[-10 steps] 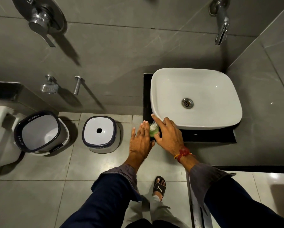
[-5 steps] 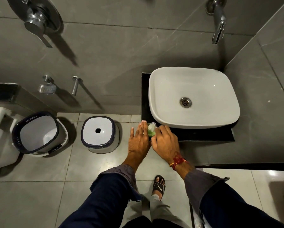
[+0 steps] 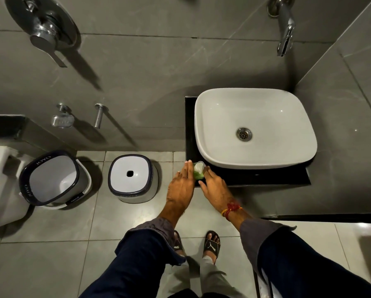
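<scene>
near the joyo bin [image 3: 40, 161], left hand [image 3: 181, 187] and right hand [image 3: 215, 187] lie flat against bottle [image 3: 197, 175].

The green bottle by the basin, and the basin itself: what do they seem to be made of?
The green bottle looks like translucent plastic, since light glows through its body, and it has a pale top. The basin looks like glazed white ceramic: it is smooth and glossy, with soft highlights.
</scene>
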Demonstrator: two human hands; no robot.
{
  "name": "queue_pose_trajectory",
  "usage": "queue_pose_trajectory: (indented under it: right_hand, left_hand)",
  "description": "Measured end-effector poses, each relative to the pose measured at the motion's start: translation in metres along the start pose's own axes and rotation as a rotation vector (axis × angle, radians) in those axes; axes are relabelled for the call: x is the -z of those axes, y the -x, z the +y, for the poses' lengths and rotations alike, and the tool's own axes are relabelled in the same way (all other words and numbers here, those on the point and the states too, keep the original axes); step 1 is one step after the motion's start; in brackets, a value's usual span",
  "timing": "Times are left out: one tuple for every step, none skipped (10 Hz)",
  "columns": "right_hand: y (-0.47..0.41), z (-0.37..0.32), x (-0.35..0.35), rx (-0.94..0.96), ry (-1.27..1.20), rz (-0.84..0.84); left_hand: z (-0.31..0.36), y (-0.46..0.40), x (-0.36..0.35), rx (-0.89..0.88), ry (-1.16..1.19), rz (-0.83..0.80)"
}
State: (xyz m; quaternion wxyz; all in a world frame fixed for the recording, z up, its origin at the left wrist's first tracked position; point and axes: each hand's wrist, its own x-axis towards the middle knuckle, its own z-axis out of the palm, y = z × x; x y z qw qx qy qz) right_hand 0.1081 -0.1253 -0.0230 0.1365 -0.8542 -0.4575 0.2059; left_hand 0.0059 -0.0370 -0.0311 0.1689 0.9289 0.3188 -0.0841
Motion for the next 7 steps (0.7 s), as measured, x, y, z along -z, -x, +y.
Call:
queue_pose_trajectory:
  right_hand:
    - [-0.012, -0.006, -0.009, 0.028, 0.198, -0.009]
    - [-0.016, -0.009, -0.014, 0.056, 0.336, -0.049]
    - [-0.014, -0.009, -0.014, 0.078, 0.424, -0.018]
    - [-0.008, -0.012, -0.011, 0.083, 0.403, 0.036]
    - [0.0, -0.011, -0.008, 0.115, 0.367, 0.066]
    - [0.001, 0.0, -0.006, 0.187, 0.369, 0.116]
    - [0.01, 0.01, 0.005, 0.219, 0.381, 0.164]
  left_hand:
    - [-0.009, -0.006, 0.005, 0.04, 0.036, 0.027]
    - [-0.017, -0.01, 0.005, 0.052, 0.038, 0.01]
    - [-0.015, -0.014, 0.003, 0.079, 0.065, 0.014]
    - [-0.014, -0.02, 0.0, 0.083, 0.081, 0.025]
    - [-0.016, -0.018, 0.002, 0.05, 0.058, 0.003]
    - [-0.023, -0.023, 0.004, -0.014, 0.039, 0.028]
    - [-0.028, -0.016, 0.016, -0.102, 0.012, 0.055]
